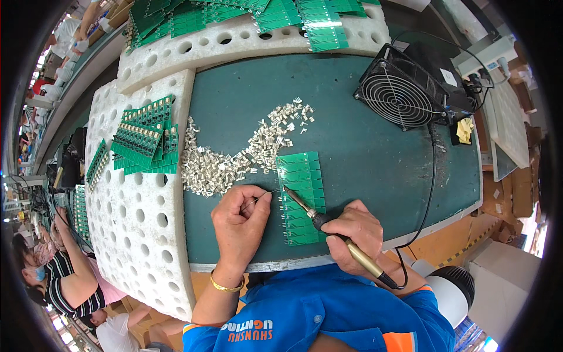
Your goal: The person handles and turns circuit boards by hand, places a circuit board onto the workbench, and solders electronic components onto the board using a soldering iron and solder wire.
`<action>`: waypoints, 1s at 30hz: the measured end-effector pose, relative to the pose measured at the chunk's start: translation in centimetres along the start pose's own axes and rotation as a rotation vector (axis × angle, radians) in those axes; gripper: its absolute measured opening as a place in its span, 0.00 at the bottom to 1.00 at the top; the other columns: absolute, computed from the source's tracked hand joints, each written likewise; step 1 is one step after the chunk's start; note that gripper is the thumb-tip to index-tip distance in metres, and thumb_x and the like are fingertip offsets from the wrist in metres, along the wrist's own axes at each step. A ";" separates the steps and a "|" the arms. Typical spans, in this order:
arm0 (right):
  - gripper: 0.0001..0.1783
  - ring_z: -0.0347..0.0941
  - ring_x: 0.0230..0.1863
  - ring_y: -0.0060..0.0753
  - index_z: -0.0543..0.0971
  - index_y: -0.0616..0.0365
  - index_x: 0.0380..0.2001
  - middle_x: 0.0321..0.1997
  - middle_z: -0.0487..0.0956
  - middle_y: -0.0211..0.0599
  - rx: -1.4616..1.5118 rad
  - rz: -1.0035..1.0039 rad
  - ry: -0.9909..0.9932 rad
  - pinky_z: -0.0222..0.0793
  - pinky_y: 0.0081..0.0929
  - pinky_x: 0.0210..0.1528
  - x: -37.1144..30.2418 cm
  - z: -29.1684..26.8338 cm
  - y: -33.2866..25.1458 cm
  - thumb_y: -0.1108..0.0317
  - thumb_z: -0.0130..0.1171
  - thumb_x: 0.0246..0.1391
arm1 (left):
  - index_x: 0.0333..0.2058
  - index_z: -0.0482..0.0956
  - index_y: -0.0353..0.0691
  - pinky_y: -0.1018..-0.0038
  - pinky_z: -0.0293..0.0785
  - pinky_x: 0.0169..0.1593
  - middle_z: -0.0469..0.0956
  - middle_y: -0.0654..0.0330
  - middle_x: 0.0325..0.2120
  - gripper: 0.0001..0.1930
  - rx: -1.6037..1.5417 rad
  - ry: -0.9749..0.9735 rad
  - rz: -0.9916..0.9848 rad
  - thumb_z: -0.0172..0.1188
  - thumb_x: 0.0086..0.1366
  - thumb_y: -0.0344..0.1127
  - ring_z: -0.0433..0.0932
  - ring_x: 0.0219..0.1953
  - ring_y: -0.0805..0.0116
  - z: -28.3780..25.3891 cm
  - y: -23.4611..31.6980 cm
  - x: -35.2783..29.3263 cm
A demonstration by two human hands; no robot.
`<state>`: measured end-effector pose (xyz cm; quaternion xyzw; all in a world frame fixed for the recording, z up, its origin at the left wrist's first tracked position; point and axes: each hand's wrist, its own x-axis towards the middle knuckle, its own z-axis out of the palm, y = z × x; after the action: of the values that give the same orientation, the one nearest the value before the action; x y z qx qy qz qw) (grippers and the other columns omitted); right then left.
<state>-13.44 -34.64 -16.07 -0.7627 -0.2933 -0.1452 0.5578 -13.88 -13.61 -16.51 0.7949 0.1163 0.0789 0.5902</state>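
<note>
A green circuit board panel (302,214) lies flat on the dark green work mat, with small pins along its left edge. My right hand (355,234) is closed round the handle of a soldering iron (359,256), whose tip points at the upper left part of the panel. Just left of the panel, my left hand (241,220) pinches a thin strand of solder wire (251,203), its end reaching toward the iron's tip. Whether tip and wire touch is too small to tell. Beyond my left hand spreads a heap of small white connectors (214,170).
A black fan (402,94) stands at the far right, and the iron's cord (433,176) runs down past it. White foam boards (132,217) flank the mat at left and back, carrying populated boards (141,141) and stacked green panels (281,14). Co-workers sit at far left.
</note>
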 end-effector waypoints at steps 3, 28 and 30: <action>0.08 0.69 0.16 0.31 0.79 0.59 0.34 0.19 0.77 0.32 -0.003 0.002 -0.003 0.60 0.29 0.27 0.0 -0.1 0.0 0.73 0.64 0.48 | 0.28 0.79 0.34 0.83 0.53 0.22 0.64 0.72 0.17 0.04 0.013 -0.001 0.011 0.66 0.56 0.21 0.57 0.18 0.85 0.0 0.1 0.0; 0.07 0.68 0.16 0.31 0.77 0.59 0.35 0.20 0.76 0.32 -0.072 -0.037 -0.080 0.64 0.32 0.28 -0.1 -0.2 -0.2 0.68 0.61 0.54 | 0.31 0.80 0.35 0.86 0.53 0.23 0.66 0.75 0.18 0.03 0.055 -0.030 0.039 0.65 0.59 0.21 0.58 0.20 0.88 0.0 0.0 0.0; 0.07 0.69 0.17 0.31 0.77 0.58 0.35 0.20 0.76 0.32 -0.072 -0.037 -0.081 0.64 0.32 0.28 -0.1 -0.1 -0.3 0.69 0.61 0.54 | 0.30 0.80 0.35 0.86 0.53 0.23 0.66 0.75 0.18 0.03 0.055 -0.029 0.039 0.65 0.59 0.21 0.58 0.20 0.88 0.0 0.0 0.0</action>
<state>-13.70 -34.73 -15.91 -0.7819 -0.3240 -0.1350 0.5151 -13.92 -13.62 -16.51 0.8141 0.0941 0.0755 0.5681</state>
